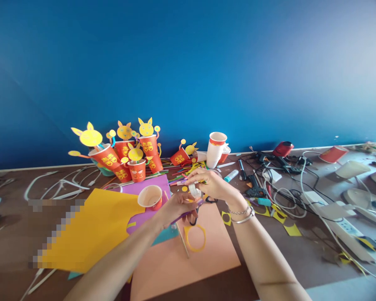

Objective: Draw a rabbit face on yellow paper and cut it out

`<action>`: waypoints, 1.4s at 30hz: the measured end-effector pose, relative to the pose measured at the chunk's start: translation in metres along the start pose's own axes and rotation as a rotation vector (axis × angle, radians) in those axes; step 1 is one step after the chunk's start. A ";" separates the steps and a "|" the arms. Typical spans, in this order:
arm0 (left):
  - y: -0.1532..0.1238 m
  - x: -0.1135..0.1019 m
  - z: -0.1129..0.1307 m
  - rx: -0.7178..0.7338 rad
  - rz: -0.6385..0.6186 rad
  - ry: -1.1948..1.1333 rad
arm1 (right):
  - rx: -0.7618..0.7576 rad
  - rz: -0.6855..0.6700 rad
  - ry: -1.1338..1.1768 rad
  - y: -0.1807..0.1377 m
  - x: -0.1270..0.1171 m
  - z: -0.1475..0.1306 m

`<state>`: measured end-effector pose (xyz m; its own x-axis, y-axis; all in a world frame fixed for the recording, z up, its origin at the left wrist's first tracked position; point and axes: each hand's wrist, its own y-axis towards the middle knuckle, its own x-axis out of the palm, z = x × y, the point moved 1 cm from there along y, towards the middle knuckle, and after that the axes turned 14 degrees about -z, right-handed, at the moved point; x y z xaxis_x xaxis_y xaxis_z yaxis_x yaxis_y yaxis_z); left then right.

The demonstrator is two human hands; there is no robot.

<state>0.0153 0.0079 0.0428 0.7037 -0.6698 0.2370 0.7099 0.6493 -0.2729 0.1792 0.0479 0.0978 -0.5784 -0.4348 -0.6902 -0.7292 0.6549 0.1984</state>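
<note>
My right hand (211,184) is closed on a small roll of clear tape (194,191), held between thumb and fingers. My left hand (180,205) is just below and to the left, its fingers curled around a purple piece (176,218) that looks like paper; the grip partly hides it. The roll's lower edge is close to my left fingertips, and whether they touch is unclear. Black curved loops (193,219), perhaps scissor handles, show beneath the hands. Under them lie a salmon paper sheet (163,267) and a yellow ring cutout (203,239).
A white-lined paper cup (149,197) stands left of my hands, beside a yellow sheet (97,230). Behind are several red cups with yellow animal faces (138,170) and a cup stack (215,150). Rightward lie a glue gun (255,186), tangled cables and a power strip (332,217).
</note>
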 end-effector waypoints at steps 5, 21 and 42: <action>0.000 0.000 -0.002 0.036 0.017 -0.016 | -0.012 0.012 0.001 0.006 0.008 0.002; 0.003 0.002 -0.003 0.038 0.175 0.142 | 0.296 0.010 0.020 0.007 0.007 -0.001; 0.005 -0.007 -0.004 0.054 0.257 0.113 | 0.357 0.204 0.458 0.024 0.038 -0.002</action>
<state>0.0141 0.0146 0.0361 0.8552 -0.5147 0.0604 0.5114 0.8191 -0.2598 0.1390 0.0456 0.0778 -0.8496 -0.4482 -0.2779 -0.4652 0.8852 -0.0051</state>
